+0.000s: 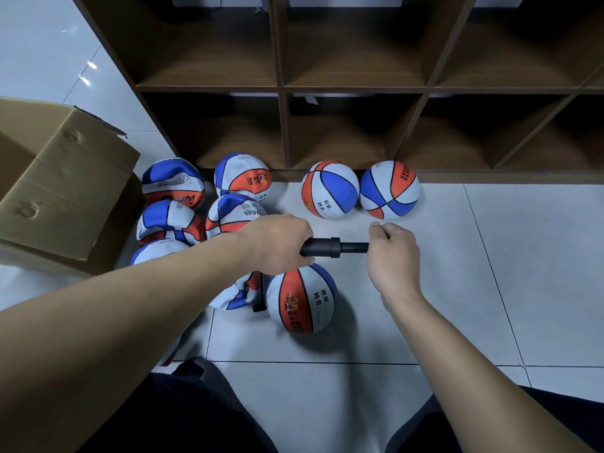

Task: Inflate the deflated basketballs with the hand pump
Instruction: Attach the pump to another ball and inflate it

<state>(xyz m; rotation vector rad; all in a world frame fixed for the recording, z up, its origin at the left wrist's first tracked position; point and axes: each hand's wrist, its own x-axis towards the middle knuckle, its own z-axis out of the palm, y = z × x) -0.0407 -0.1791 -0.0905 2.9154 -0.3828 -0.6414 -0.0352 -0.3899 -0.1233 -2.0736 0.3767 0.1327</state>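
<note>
Above the pale tiled floor (pixel 425 305), near the centre of our view, we held a black cylindrical plastic hand pump (pixel 330 247) lying level between our two hands. Our left hand (pixel 277 240) wrapped its curled fingers around the thick barrel at the nine o'clock end, and our right hand (pixel 392 253) closed round the thinner end at three o'clock, hiding whatever part it gripped. Just under the pump, toward six o'clock, sat a round, firm orange, white and blue basketball (pixel 302 297), and touching it on the nine o'clock side lay a crumpled flat one (pixel 240 294). Toward ten o'clock a cluster of sagging, dented balls (pixel 173 184) lay beside a brown cardboard box (pixel 62 191). At twelve to one o'clock two full round balls (pixel 330 189) stood side by side against the foot of a dark wooden cubby shelf (pixel 284 89). Our dark trousers (pixel 196 420) showed at six o'clock.
</note>
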